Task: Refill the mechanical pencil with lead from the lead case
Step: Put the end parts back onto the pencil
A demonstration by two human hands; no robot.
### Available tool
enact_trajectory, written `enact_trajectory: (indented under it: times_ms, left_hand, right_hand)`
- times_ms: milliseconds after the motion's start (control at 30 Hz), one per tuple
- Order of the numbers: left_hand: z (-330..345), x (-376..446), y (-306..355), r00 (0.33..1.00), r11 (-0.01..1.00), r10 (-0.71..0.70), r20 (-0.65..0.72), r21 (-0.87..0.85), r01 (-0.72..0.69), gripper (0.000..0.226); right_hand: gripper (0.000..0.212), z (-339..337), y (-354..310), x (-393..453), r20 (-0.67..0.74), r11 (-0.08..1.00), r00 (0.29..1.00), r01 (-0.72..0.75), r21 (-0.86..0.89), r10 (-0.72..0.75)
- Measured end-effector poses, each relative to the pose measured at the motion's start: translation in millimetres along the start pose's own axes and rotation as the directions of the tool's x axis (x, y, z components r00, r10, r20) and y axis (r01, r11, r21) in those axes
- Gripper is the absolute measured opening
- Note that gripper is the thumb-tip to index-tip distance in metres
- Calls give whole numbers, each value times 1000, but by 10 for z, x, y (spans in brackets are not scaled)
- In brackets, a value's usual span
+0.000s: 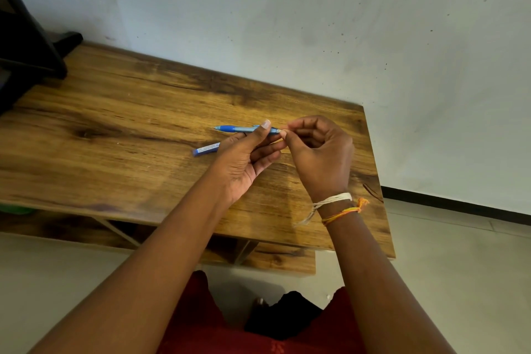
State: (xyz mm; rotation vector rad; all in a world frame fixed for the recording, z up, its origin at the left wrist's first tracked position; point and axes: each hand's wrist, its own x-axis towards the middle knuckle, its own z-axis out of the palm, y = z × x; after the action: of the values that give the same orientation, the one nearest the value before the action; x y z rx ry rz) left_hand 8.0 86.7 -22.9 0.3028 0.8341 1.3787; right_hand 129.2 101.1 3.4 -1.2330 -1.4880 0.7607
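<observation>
A blue mechanical pencil point(233, 129) is held level above the wooden table point(120, 129), tip pointing left. My left hand point(244, 158) grips its barrel between thumb and fingers. My right hand point(319, 152) pinches the pencil's rear end with thumb and forefinger; whether it holds the cap or a lead is too small to tell. The blue lead case point(205, 149) lies flat on the table just left of my left hand, partly hidden behind it.
A dark frame or stand point(28, 46) stands at the table's far left corner. The table's right edge point(382, 181) is close to my right hand. A white wall rises behind it. A lower shelf point(275, 259) shows under the tabletop.
</observation>
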Motion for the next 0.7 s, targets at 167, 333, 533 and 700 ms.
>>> enact_trajectory:
  times_ms: [167,333,533,700]
  left_hand:
    - [1,6,5,999,1000,-10,31,-12,11,12]
    - [4,13,1,1000,1000,-6,27,-21,7,12]
    - [-33,12,21,999,999,-3,36,33,2,11]
    - [-28,-1,13,999,998,-26,35,62,24,10]
  right_hand:
    - [20,-8,-17,5,-27,1000,999,30,-5,-30]
    - [21,1,-12,5,-19,999,1000,21,-34,-21]
    - [17,-28,-7,18,34,993,999,35,-115,-31]
    - [20,-68,15,31,96,992,995,34,-122,-22]
